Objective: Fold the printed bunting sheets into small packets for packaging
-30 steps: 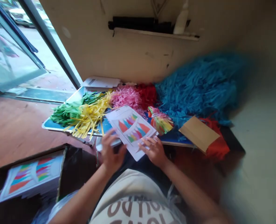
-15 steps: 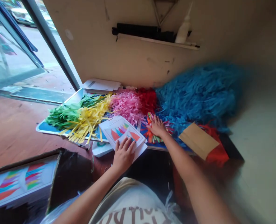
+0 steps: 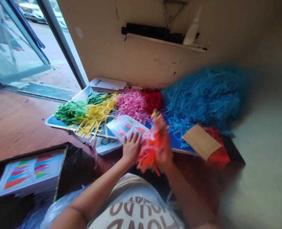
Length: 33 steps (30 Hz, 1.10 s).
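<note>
My right hand [image 3: 165, 156] seems to be clenching orange paper strips [image 3: 149, 149], which could slip from a loose hold; my open left hand [image 3: 131, 148] is pressing on a white printed sheet [image 3: 123, 127].

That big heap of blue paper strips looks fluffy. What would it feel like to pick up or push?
The blue paper strips probably feel light and floppy: they look thin and lie in a loose, puffy heap. A push would likely shift or scatter strands rather than move one solid mass. They may tear easily.
</note>
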Available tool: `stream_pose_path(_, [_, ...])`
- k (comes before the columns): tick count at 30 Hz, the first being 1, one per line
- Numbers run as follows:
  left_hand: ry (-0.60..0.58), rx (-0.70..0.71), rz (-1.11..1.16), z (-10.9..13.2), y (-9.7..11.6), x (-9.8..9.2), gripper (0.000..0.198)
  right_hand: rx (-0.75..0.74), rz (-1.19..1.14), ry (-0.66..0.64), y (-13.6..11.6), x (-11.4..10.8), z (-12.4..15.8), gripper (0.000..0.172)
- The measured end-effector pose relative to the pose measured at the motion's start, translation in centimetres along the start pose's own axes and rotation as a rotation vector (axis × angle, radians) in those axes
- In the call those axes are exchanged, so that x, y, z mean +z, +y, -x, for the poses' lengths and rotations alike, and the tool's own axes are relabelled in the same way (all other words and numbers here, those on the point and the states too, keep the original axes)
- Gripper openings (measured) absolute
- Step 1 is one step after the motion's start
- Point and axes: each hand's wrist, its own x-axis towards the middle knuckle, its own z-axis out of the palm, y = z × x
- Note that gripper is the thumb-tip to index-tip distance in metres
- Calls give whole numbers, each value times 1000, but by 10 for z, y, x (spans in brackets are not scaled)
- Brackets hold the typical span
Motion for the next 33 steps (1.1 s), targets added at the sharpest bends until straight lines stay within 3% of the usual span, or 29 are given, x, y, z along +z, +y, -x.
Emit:
stream_pose_path(3, [-8, -18, -14, -6, 7, -6, 48, -184, 197, -76, -3, 43, 68, 80])
stream_pose_path(7, [-14, -18, -103, -9, 12, -15, 51, -151, 324, -109, 31, 64, 93, 74])
stream_pose_path(11, [-6, -41, -163, -11, 15, -15, 47, -226, 414, -201, 48, 52, 87, 67])
stream_pose_path(17, [-9, -64, -200, -15, 23, -14, 46, -221, 545, -437, 33, 29, 86, 61])
stream_pose_path(22, [-42, -56, -221, -14, 31, -10, 49, -11, 404, -592, 17, 23, 50, 54])
stream_pose_path(27, [-148, -101, -235, -13, 30, -8, 53, 130, 355, -524, 4, 32, 11, 55])
stream_pose_path(30, [-147, -67, -243, -13, 26, -16, 52, 157, 355, -493, -5, 38, 14, 51])
stream_pose_path(33, [-145, 4, -261, -10, 26, -19, 50, 139, 325, -570, -7, 44, 17, 38])
